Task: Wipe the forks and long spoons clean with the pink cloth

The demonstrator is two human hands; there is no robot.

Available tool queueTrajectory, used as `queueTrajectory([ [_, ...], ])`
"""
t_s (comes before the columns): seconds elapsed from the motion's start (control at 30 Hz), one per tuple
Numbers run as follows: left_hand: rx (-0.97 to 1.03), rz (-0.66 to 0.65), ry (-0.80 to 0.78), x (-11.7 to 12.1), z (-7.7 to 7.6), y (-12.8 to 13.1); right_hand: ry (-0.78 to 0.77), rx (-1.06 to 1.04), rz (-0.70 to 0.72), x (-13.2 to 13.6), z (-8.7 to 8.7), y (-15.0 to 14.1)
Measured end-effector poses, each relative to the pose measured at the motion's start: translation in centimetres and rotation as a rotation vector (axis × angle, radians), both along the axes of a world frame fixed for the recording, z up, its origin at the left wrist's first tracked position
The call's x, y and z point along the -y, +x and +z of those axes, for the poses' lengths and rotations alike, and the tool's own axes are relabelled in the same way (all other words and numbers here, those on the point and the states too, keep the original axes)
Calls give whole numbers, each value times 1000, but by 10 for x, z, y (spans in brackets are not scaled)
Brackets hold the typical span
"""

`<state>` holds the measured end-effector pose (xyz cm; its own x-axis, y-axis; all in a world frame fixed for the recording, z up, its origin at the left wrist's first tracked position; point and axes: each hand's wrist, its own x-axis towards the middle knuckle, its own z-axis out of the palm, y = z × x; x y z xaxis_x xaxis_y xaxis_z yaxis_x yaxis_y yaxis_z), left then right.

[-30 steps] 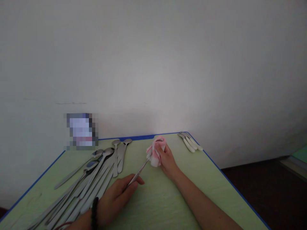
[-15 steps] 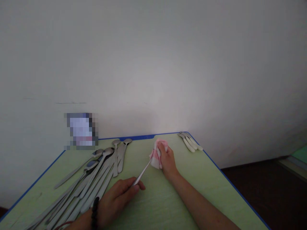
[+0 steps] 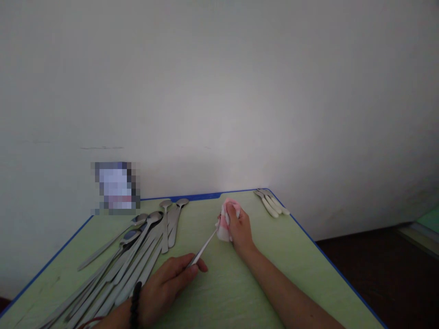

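Observation:
My left hand (image 3: 176, 276) pinches the near end of a slim piece of metal cutlery (image 3: 206, 246) between thumb and fingers. The cutlery slants up and away, and its far end is hidden in a pink and white cloth (image 3: 224, 230). My right hand (image 3: 240, 228) is closed around that cloth, thumb on top, pressing it about the hidden end. Left of my left hand lies a loose pile of long-handled metal spoons and other cutlery (image 3: 137, 265), partly covered by my wrist.
Several white-handled forks (image 3: 270, 203) lie together at the far right corner of the green table (image 3: 212, 301). A pixelated object (image 3: 116, 187) stands at the far left corner. A plain wall (image 3: 219, 114) rises right behind the table's blue edge.
The cloth has bunched a little differently around the cutlery's far end, its left fold now tucked in closer. Both hands stay almost where they were.

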<state>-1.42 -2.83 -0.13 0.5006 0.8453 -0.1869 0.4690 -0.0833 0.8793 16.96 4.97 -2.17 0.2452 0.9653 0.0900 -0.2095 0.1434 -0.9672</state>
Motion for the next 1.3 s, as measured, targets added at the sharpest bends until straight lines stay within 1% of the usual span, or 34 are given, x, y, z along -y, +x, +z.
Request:
queueTrajectory([
  [0.13,18,21,-43,0,-1,0,-1,2,-23,0,1,0],
  [0.2,38,30,-66,-1,-3,0,16,7,-58,0,0,0],
  [0.33,42,2,-45,-3,-2,0,22,53,-135,-2,-4,0],
  [0.43,44,-3,-26,-4,-1,1,-4,36,-135,-5,-6,2],
  [0.53,45,16,-44,-3,0,1,30,-31,-90,-8,-5,4],
  [0.63,93,38,-107,-3,-2,1,55,-89,77,-7,-5,5],
  [0.7,122,55,-111,-3,-4,1,32,-56,151,-7,-5,5],
  [0.83,112,68,-105,-3,-5,1,2,17,138,-6,-7,6],
  [1.0,145,44,-136,-3,-7,1,-29,-16,136,-7,-7,6],
  [1.13,109,44,-128,-4,-7,1,-57,-122,125,-7,-5,5],
  [1.3,30,34,-54,-3,-4,0,-98,-328,107,-9,-2,5],
])
